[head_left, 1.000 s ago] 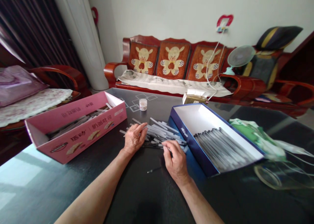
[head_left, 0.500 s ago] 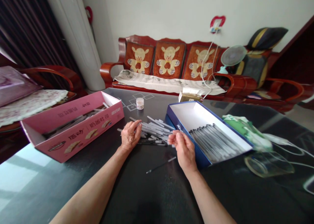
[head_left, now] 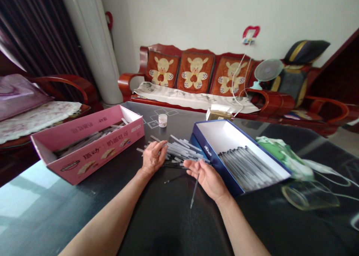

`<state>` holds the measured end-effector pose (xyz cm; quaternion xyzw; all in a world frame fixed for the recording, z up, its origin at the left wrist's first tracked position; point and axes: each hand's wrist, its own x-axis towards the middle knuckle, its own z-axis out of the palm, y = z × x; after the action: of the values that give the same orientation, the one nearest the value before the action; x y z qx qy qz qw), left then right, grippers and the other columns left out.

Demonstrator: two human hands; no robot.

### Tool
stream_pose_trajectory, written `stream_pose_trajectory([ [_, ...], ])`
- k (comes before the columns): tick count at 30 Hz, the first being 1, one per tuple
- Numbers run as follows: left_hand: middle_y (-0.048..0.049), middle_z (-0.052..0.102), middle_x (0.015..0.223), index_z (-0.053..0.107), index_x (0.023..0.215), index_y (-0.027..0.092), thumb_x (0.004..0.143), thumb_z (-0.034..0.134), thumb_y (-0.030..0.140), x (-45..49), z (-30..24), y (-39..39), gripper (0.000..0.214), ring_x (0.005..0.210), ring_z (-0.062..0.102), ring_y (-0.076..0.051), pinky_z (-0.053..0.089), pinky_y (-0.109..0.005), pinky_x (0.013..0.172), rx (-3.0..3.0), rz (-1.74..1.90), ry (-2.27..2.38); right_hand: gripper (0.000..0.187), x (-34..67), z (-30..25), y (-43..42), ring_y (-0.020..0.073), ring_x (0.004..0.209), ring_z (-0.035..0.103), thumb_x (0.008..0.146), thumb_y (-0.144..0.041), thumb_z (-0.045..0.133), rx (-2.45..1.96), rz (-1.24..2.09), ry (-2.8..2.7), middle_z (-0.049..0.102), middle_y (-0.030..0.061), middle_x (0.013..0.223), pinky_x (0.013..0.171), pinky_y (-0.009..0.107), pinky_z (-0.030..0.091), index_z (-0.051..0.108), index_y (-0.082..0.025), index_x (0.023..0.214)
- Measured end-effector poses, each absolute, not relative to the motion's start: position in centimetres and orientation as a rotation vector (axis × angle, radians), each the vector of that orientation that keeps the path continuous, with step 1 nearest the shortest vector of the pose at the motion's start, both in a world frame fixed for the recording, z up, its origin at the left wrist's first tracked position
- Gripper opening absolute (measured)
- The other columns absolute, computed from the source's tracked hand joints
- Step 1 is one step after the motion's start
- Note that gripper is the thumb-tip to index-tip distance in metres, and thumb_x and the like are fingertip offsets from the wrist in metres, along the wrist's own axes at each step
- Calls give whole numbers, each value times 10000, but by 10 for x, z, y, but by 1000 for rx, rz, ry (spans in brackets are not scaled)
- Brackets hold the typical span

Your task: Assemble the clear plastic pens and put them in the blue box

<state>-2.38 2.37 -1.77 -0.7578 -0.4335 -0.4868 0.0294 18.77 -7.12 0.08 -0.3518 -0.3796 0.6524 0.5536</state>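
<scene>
My right hand (head_left: 209, 177) is palm-up beside the blue box, its thumb pressed on a pen refill (head_left: 194, 192) that slants down toward me, tip lowest. My left hand (head_left: 153, 156) is at the near left edge of a loose pile of translucent pen refills (head_left: 182, 148), thumb and fingers closed together; what they hold, if anything, is too small to make out. Between the hands a thin dark refill (head_left: 171, 179) lies on the black table. Part of the pile is hidden behind both hands.
On the left stands a long pink box (head_left: 112, 140) with more refills inside. A blue box (head_left: 218, 162) on the right holds a row of black-capped pens (head_left: 246, 166). A small white jar (head_left: 162, 120), tissue box (head_left: 220, 113), green packet (head_left: 280, 149) and cables surround them.
The right hand has turned more palm-up and now has a refill slanting down from it. The left hand stays by the pile. The whole view has shifted slightly.
</scene>
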Motion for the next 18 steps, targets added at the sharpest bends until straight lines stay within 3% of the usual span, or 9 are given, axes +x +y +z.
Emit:
stream_pose_trajectory([
  [4,-46,606,782,638,1036,172,918,469,276,-19,-13,17,231,754,560,-150,464,-260,716,-2495,-1462,-1146,323,185,1,-62,110,608,595,802,-514,620,-839,1338,-738,640,5,727,481,204,466,633,-192,806],
  [6,-50,600,787,632,1031,171,913,473,266,-16,-11,14,220,766,553,-162,464,-280,732,-2563,-1411,-1056,317,186,2,-59,85,532,545,762,-500,672,-836,1265,-657,602,-20,682,423,181,432,657,-201,866],
  [11,-50,585,773,625,1042,161,914,468,250,-11,-8,9,222,743,525,-167,452,-300,725,-2655,-1333,-967,296,188,-1,-54,110,662,643,727,-457,724,-820,1103,-525,655,-9,760,621,242,556,665,-198,858],
  [18,-44,570,752,618,1103,170,925,449,263,-8,-8,8,263,721,522,-163,446,-298,713,-2682,-1282,-939,294,185,-7,-52,124,698,667,741,-465,710,-856,1047,-533,670,-1,766,663,264,563,667,-195,849],
])
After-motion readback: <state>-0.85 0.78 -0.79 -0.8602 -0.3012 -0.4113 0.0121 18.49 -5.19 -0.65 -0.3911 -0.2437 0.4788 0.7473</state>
